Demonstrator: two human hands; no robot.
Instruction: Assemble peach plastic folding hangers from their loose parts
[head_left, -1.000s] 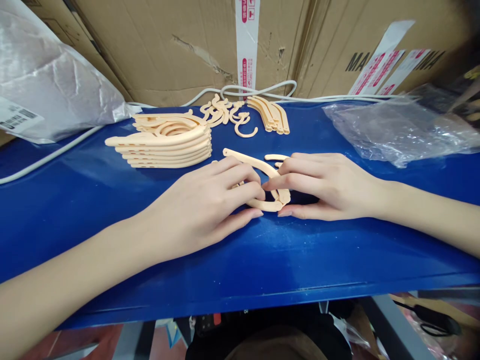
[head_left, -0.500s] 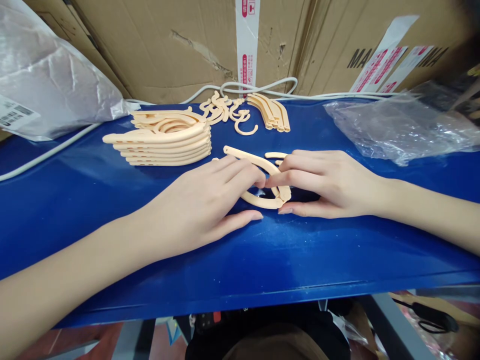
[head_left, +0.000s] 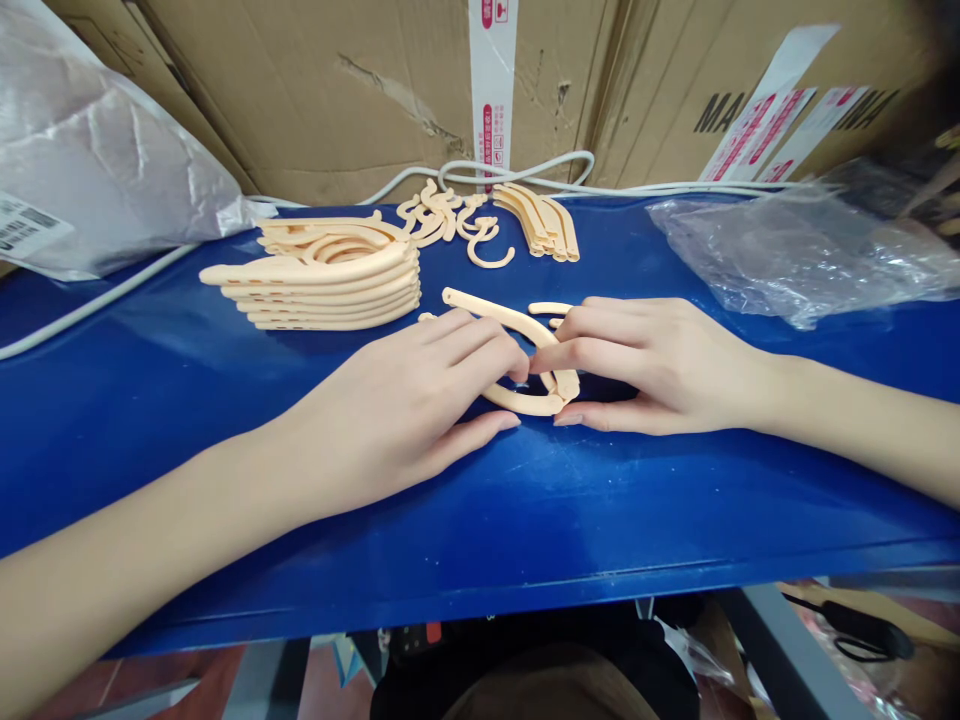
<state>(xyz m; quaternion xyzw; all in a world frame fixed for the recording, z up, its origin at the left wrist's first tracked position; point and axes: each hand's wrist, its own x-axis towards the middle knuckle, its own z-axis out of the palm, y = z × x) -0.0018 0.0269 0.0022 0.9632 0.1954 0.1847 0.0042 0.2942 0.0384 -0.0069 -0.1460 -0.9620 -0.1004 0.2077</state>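
Observation:
My left hand and my right hand meet at the middle of a blue table, both pressing on peach plastic hanger parts lying flat there. Fingertips of both hands pinch the curved pieces where they join. A long curved arm of the part sticks out toward the back left. A stack of peach hangers lies just left of my hands.
Loose peach hooks and a bundle of curved strips lie at the back. White cable runs along cardboard boxes. Clear plastic bags sit at right and left. The table's front edge is near me.
Both hands stay on the parts. My left fingers have slid slightly back off the lower curved piece, showing more of it. The view has shifted a little.

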